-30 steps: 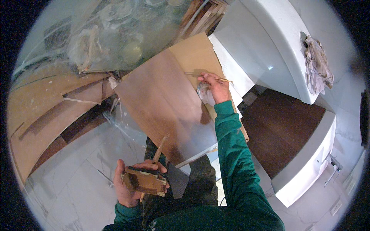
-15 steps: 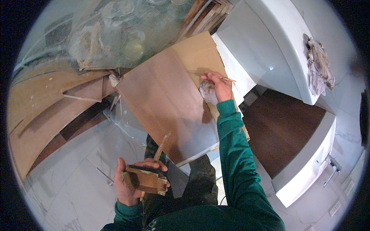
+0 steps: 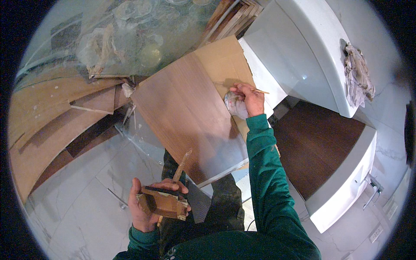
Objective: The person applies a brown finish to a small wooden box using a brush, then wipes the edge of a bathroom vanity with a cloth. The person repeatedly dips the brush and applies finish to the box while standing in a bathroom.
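Wood-grained board (image 3: pixel 184 115), flat and rectangular, lies on smooth tan cardboard (image 3: pixel 223 60) in front of you. Your left hand (image 3: pixel 141 212), turned palm up, wraps around a ragged-ended brown piece (image 3: pixel 164 205) and a flat stick (image 3: pixel 181 166); your right hand (image 3: pixel 252 100), arm (image 3: pixel 271 173) outstretched, pinches a thin tan stick (image 3: pixel 261 91) beside a rounded, smudged container (image 3: pixel 234 105).

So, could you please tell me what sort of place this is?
Probably a bathroom under renovation: a silver metal tap on a white basin-like fixture, grey-veined white floor tiles, and light-brown wooden boards.
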`<action>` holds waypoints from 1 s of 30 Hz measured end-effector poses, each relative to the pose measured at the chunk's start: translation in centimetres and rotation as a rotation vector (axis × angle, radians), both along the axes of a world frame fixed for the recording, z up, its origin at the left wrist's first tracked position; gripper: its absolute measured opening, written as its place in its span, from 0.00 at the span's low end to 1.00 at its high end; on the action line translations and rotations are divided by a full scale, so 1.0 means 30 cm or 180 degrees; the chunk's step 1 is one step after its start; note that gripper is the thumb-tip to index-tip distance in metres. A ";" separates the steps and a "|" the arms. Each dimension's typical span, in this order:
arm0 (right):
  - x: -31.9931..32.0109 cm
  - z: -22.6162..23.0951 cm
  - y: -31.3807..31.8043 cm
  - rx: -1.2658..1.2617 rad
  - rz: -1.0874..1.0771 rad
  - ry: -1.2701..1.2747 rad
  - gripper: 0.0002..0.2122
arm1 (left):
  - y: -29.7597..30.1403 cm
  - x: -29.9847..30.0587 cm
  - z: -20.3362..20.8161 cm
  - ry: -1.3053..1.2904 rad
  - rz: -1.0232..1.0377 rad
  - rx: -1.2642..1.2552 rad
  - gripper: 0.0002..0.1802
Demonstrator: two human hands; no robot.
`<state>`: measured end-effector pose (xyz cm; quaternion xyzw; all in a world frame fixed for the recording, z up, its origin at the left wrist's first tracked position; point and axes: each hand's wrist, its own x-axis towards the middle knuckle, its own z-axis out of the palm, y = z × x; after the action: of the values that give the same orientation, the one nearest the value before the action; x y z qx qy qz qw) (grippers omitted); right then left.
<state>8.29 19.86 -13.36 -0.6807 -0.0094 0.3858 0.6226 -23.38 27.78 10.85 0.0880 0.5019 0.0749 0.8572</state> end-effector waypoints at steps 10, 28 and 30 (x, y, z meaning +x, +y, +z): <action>-0.006 0.009 0.036 -0.0117 0.0094 -0.0055 0.12 | -0.004 0.004 -0.010 -0.0010 -0.0037 -0.0021 0.49; 0.003 -0.006 0.042 0.0088 0.0059 0.0001 0.12 | 0.000 0.011 -0.017 0.0002 -0.0011 -0.0011 0.50; 0.001 0.002 0.040 0.0087 0.0027 0.0010 0.12 | 0.001 0.012 -0.017 0.0018 -0.0027 0.0005 0.50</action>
<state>8.30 21.05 -13.31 -0.6716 -0.0166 0.3893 0.6302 -23.02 27.82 10.35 0.0910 0.5039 0.0714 0.8560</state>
